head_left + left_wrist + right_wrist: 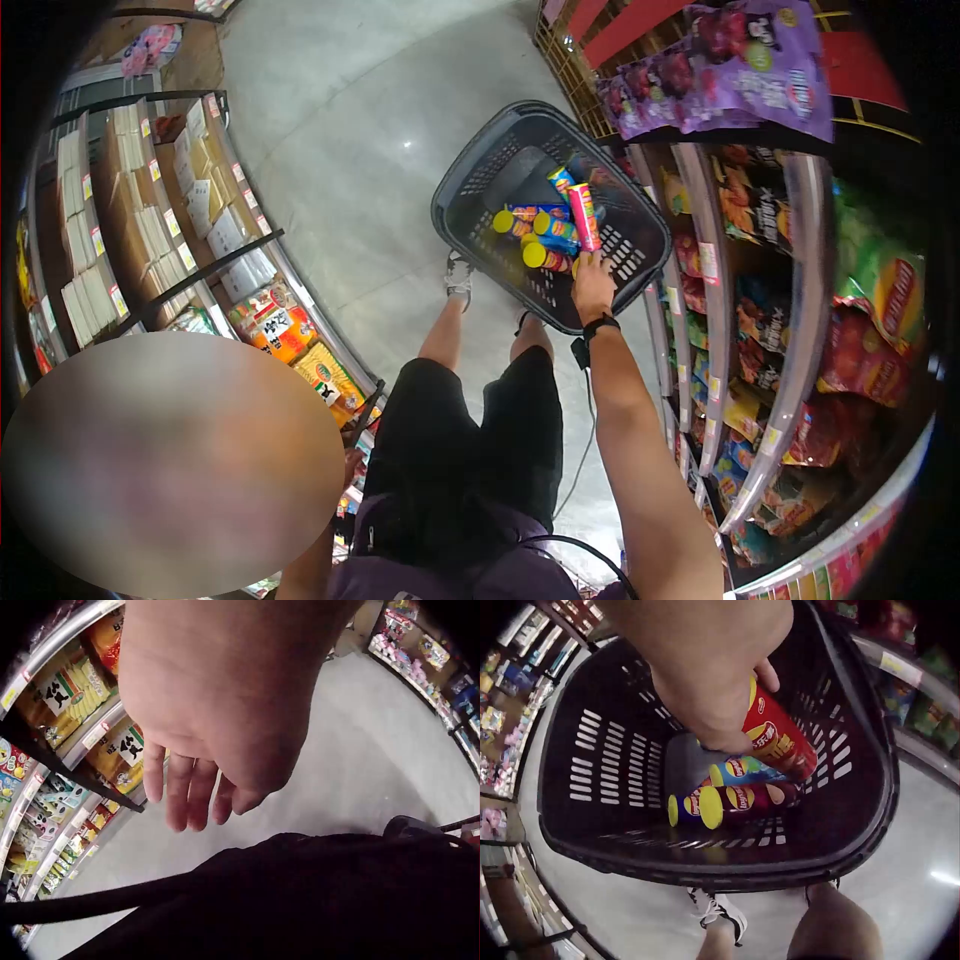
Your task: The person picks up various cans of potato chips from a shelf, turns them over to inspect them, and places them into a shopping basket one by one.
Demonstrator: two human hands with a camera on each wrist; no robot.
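Observation:
My right hand (pixel 592 287) reaches down into a black plastic shopping basket (pixel 470 170) and grips one end of a red potato chip canister (pixel 780 742), which is tilted. In the head view this canister looks pinkish-red and points away from the hand. Several other chip canisters lie in the basket, among them a blue one (pixel 744 769) and a dark red one (pixel 742 806) with yellow lids. My left hand (pixel 206 742) hangs beside my body near the left shelves, its fingers loosely extended, with nothing in it. A blurred oval hides much of that side in the head view.
Shelves with bagged chips (pixel 880 300) stand close on the right, and purple bags (pixel 720 75) hang above them. On the left, shelves hold orange snack packs (pixel 275 325) and white boxes (pixel 205 190). A grey floor (pixel 330 130) runs between. A cable (pixel 590 430) hangs from the right wrist.

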